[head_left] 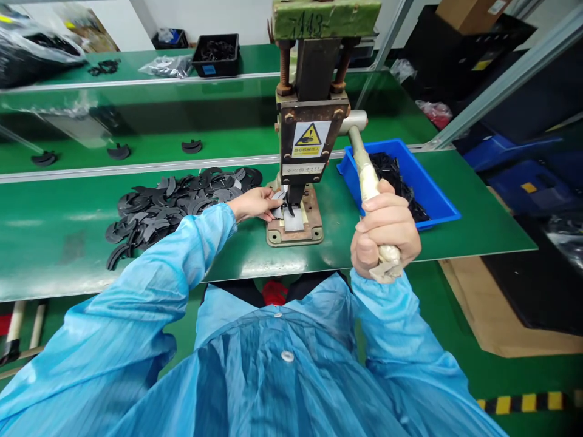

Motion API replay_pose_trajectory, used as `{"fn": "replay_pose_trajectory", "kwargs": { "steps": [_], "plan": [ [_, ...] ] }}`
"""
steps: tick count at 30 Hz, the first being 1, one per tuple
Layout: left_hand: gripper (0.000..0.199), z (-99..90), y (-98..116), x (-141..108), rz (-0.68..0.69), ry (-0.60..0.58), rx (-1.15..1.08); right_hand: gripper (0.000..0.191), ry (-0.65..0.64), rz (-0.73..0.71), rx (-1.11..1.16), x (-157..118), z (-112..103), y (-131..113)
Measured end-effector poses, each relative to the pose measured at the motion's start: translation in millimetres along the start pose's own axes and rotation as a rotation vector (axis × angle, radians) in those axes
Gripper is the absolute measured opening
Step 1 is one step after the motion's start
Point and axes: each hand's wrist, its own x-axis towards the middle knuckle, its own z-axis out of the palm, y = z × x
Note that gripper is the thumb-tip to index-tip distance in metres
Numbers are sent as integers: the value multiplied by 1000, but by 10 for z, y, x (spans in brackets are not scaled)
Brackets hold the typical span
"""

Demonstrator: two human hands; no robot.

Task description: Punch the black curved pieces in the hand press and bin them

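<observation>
A hand-operated press (303, 139) with a green top stands in front of me, a warning sign on its face. My right hand (387, 233) is wrapped around the tape-covered lever (364, 164) on its right side. My left hand (257, 203) pinches a dark curved plastic part (277, 205) at the press's base plate (296, 233), under the ram (296, 193). Fingers and ram partly cover that part. Left of the press lies a heap of similar curved black parts (168, 206). On the right, behind my right hand, a blue bin (430, 194) contains black pieces.
Several curved parts (119, 152) lie spaced along the green strip beyond the metal rail (136, 176). Farther back are a black tray (216, 56) of small parts and a clear plastic bag (168, 65). A slanted metal post (505, 73) rises at the right.
</observation>
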Motion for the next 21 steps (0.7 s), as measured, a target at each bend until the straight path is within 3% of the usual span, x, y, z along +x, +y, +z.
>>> {"fn": "replay_pose_trajectory", "kwargs": {
  "steps": [5, 9, 13, 17, 19, 21],
  "plan": [
    [31, 83, 39, -126, -116, -1, -87, 34, 10, -12, 6, -23, 8, 13],
    [24, 156, 74, -203, -125, 15, -131, 31, -14, -30, 3, 13, 11, 8],
    [26, 200, 70, -229, -91, 40, -147, 23, -20, -103, 34, 414, 53, 4],
    [28, 184, 11, -411, -22, 78, -228, 59, -101, -15, 69, 995, 73, 15],
    [33, 130, -38, -602, 35, 78, -245, 63, -95, 54, 32, 1066, 64, 46],
    [39, 61, -91, -844, 112, 59, -253, 54, -44, 116, -54, 874, 62, 95]
  ]
}}
